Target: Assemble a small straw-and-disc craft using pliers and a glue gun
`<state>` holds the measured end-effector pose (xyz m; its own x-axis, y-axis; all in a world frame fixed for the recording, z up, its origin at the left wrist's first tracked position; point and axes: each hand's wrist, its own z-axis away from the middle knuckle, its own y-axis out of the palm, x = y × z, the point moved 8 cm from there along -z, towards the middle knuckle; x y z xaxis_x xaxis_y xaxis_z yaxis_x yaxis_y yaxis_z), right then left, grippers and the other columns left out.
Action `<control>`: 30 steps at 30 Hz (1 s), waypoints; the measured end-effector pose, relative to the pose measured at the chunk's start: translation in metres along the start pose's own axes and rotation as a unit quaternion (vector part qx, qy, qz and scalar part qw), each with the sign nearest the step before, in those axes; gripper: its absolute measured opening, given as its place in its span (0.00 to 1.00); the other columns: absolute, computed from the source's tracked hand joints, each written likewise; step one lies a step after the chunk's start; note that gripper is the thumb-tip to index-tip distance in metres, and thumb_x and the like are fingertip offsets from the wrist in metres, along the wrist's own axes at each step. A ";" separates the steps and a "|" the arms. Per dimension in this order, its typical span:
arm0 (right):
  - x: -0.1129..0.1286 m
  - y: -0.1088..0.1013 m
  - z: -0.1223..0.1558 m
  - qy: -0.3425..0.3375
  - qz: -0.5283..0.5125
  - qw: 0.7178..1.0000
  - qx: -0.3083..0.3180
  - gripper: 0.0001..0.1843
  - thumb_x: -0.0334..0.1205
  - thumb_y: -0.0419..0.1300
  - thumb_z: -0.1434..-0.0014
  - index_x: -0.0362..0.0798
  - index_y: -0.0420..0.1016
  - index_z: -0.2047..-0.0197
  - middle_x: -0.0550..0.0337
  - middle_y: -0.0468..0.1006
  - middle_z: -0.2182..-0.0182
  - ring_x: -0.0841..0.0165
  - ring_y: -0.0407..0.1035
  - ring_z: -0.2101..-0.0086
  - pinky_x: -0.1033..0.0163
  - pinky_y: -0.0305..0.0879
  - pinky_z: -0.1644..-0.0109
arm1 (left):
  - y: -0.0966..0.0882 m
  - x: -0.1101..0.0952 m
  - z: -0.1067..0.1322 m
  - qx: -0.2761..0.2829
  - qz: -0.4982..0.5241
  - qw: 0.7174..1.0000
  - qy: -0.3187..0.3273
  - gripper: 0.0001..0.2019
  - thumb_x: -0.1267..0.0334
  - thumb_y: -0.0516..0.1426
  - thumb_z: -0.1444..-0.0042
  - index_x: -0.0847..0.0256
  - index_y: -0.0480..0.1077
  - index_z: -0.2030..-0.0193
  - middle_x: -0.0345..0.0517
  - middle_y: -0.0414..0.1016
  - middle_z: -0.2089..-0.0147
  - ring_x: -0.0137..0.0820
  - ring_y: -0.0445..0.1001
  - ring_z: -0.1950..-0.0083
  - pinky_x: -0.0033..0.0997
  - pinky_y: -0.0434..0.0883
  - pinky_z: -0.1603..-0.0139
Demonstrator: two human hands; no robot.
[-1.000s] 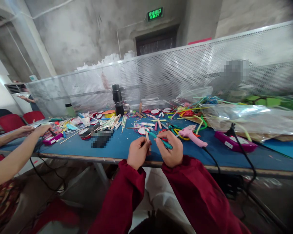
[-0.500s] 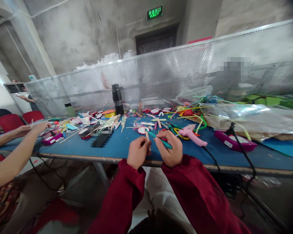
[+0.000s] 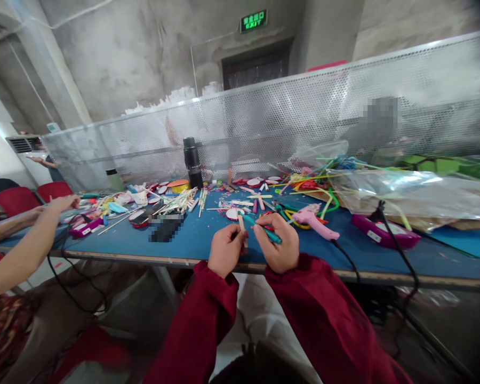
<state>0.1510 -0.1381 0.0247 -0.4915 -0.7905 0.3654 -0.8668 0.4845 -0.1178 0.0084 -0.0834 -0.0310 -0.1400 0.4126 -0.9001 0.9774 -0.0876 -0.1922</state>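
Near the table's front edge my left hand (image 3: 226, 248) is closed, its thumb and fingers pinching a flat, pale wooden craft stick (image 3: 241, 223) that points upward. My right hand (image 3: 279, 244) is closed around a slim teal pen-like tool (image 3: 271, 234); its exact kind cannot be made out. The tool's far end reaches left to the top of the stick, though contact is unclear. Just beyond the hands lies a round white piece with a red rim (image 3: 232, 214). A pink glue gun (image 3: 315, 222) rests right of my right hand.
Loose sticks (image 3: 180, 200), a black bottle (image 3: 192, 162) and a dark phone-like slab (image 3: 167, 228) are on the blue table (image 3: 196, 240). At right are a purple box (image 3: 384, 231) with a cable and plastic sheeting (image 3: 420, 194). A co-worker's arms (image 3: 32, 242) reach in from the left.
My hands, the stick and the teal tool look almost unmoved. At the left, the co-worker's arms have shifted slightly.
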 end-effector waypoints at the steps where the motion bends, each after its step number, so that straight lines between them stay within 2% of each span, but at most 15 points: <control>1: 0.000 0.000 0.000 0.000 -0.001 1.000 0.000 0.01 0.36 0.60 0.39 0.51 0.71 0.64 0.61 0.77 0.69 0.66 0.72 0.67 0.60 0.67 0.62 | 0.000 0.000 0.000 0.001 0.002 1.000 -0.002 0.15 0.51 0.56 0.40 0.61 0.68 0.71 0.37 0.70 0.78 0.26 0.68 0.78 0.24 0.65 0.76; 30: 0.001 0.000 -0.001 -0.006 0.000 1.000 -0.007 0.02 0.35 0.60 0.38 0.52 0.71 0.63 0.61 0.77 0.68 0.66 0.73 0.66 0.60 0.67 0.61 | 0.000 -0.004 0.001 -0.002 -0.026 1.000 0.008 0.14 0.53 0.55 0.39 0.60 0.68 0.70 0.38 0.70 0.78 0.26 0.68 0.78 0.24 0.65 0.74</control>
<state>0.1509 -0.1385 0.0255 -0.4930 -0.7945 0.3545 -0.8653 0.4902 -0.1048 0.0086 -0.0861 -0.0282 -0.1878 0.4302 -0.8830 0.9695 -0.0628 -0.2368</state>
